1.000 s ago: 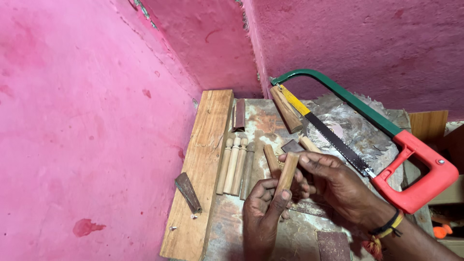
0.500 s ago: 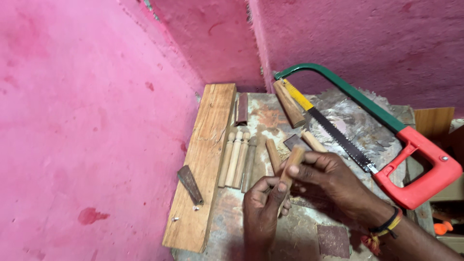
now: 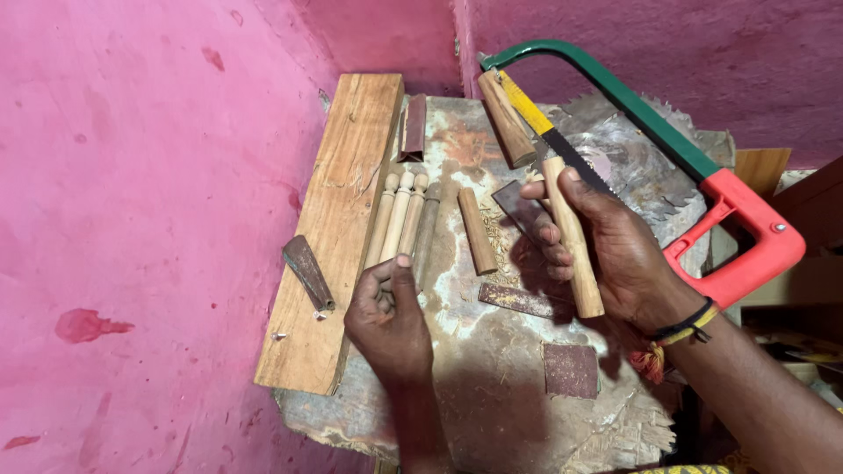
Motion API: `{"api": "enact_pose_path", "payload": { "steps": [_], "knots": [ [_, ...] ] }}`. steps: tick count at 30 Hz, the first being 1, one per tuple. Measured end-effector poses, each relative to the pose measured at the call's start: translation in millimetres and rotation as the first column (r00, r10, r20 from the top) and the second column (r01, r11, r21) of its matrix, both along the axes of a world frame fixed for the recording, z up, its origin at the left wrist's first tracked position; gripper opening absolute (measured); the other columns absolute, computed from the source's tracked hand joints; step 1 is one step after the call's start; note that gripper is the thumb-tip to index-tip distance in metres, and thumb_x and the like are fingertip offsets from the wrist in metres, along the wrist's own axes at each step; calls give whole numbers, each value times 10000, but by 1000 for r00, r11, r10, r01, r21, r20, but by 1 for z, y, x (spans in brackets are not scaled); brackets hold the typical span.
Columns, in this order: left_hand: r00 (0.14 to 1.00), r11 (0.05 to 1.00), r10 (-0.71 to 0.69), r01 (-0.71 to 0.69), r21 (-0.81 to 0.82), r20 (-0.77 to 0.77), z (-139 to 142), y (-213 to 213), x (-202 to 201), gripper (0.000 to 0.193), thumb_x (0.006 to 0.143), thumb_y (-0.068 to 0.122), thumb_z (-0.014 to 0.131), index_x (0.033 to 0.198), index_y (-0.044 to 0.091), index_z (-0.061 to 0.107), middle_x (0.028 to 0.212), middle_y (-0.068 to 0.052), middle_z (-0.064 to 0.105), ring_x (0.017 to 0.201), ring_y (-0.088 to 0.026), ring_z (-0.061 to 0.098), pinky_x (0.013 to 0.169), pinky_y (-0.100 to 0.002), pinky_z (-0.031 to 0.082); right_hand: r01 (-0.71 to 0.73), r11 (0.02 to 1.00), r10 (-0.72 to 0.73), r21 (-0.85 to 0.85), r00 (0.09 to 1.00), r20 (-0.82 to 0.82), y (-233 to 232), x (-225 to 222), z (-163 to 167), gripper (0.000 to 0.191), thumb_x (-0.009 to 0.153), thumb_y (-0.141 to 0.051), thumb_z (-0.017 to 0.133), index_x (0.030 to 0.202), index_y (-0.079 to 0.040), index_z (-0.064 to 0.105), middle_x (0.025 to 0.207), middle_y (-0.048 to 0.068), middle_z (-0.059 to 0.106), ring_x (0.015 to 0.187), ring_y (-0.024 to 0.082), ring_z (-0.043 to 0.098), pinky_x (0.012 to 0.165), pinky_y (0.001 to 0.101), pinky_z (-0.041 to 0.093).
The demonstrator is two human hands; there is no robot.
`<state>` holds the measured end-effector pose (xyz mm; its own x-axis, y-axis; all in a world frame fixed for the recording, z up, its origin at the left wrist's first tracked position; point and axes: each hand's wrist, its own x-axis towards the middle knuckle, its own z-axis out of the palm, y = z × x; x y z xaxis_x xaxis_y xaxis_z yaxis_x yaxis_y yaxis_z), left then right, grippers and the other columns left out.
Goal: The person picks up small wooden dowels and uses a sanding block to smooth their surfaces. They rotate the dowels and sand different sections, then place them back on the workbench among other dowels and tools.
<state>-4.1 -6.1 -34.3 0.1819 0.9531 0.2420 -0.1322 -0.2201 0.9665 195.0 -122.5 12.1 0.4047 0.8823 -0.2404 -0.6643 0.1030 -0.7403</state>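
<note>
So the right hand [image 3: 606,254] had its fingers wrapped around a plain wooden dowel [image 3: 572,237], gripped about mid-length and held nearly upright, tilted a little, up off the counter [image 3: 492,369]. The lower end of the dowel poked out below the palm, the top end stuck up past the thumb. A dark band with a yellow stripe sat on that wrist.

The left hand [image 3: 386,312] was curled into a loose fist low over the counter, thumb up against the fingers. Couldn't tell if it had anything pinched in there. It sat right at the bottom ends of a row of turned spindles [image 3: 399,219] with little knobs on top, lying side by side next to a wooden plank [image 3: 338,211]. A dark wedge-shaped piece [image 3: 307,272] was lying on that plank.

Between the two hands a shorter dowel [image 3: 479,230] lay flat on the worn, stained counter, with sawdust around it. A hacksaw [image 3: 667,149] with a green frame and red handle rested across the far right side, its front end beside another chunky wooden piece [image 3: 505,118]. A square of reddish sandpaper [image 3: 571,369] lay near the front edge, and a dark strip [image 3: 522,300] just under the right hand. Pink walls all round.
</note>
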Motion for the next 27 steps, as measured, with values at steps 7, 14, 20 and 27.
{"api": "enact_pose_path", "payload": {
  "steps": [7,14,20,27],
  "knots": [
    [773,874,-486,440,-206,-409,23,-17,6,212,866,133,755,1078,132,769,817,-38,739,619,-138,646,512,-259,585,-50,998,47,-24,992,-113,1,-3,3,503,1029,-368,462,1354,-4,583,808,14,540,579,89,493,490,229,463],
    [408,728,-445,683,-57,-797,43,-37,23,490,797,361,802,1209,108,723,943,-112,716,843,-307,714,773,-466,555,-34,999,38,28,988,-149,-2,7,4,517,1026,-349,495,1386,15,568,839,25,567,613,99,525,516,233,480],
    [435,771,-439,632,-81,-786,54,-38,24,372,774,351,822,1037,99,745,971,-82,714,845,-273,717,781,-423,550,-14,1000,12,-18,995,-101,-2,8,4,545,1011,-328,502,1409,36,575,845,40,578,629,122,538,565,256,499],
    [637,807,-459,590,8,-619,48,-34,23,189,864,218,794,809,77,682,902,-40,692,815,-204,711,693,-360,590,-18,998,25,67,994,-108,-3,6,7,553,990,-255,504,1426,82,545,904,57,607,707,145,560,641,276,514]
  ]
}}
